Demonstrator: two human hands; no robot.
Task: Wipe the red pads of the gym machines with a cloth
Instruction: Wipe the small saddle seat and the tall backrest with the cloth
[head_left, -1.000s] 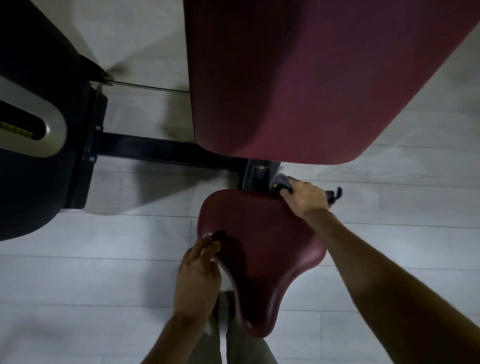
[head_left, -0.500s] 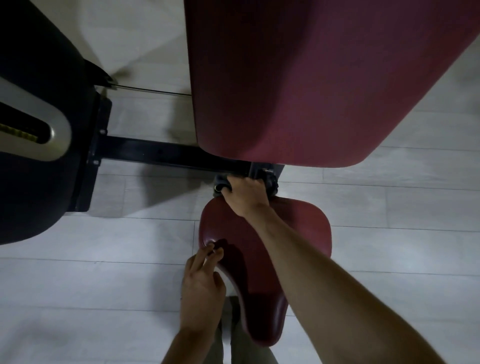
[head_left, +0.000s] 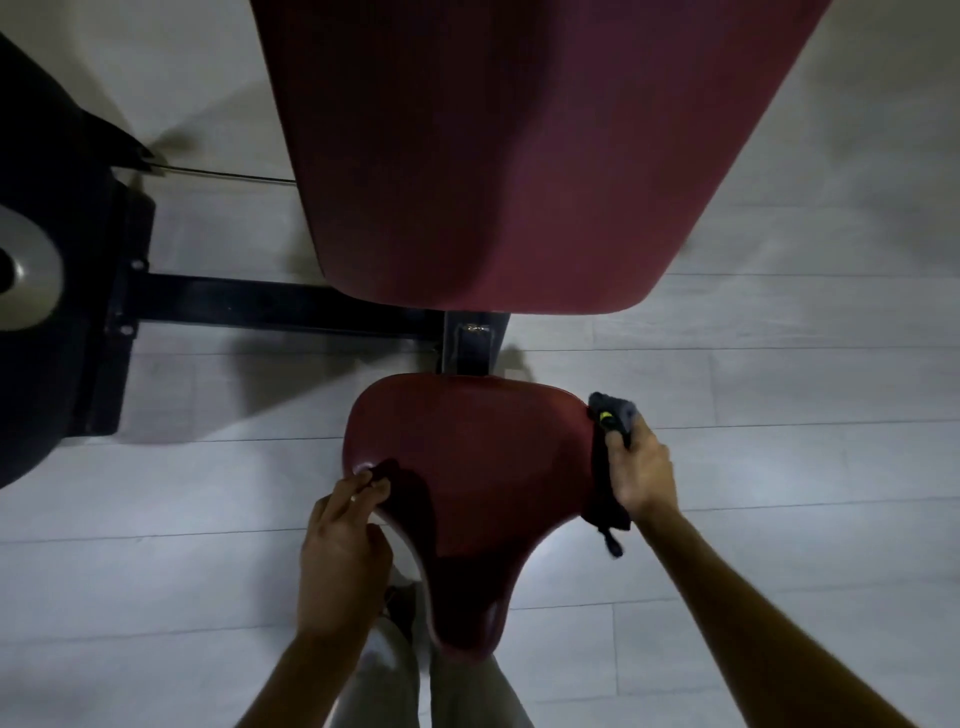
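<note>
A red saddle-shaped seat pad (head_left: 483, 478) sits below a large red back pad (head_left: 493, 156). My right hand (head_left: 641, 467) grips a dark cloth (head_left: 605, 467) and holds it against the seat pad's right edge; part of the cloth hangs below my hand. My left hand (head_left: 343, 540) rests on the seat pad's left edge, fingertips on its rim.
A black frame bar (head_left: 270, 306) runs left from the seat post (head_left: 470, 348) to a black machine housing (head_left: 47, 291) with a silver panel. A thin cable (head_left: 223, 175) runs behind the back pad. Light plank floor (head_left: 779, 405) lies all around. My trouser legs show below the seat.
My right hand has swept the cloth from the seat pad's back edge across to its right edge. My left hand has stayed on the left rim.
</note>
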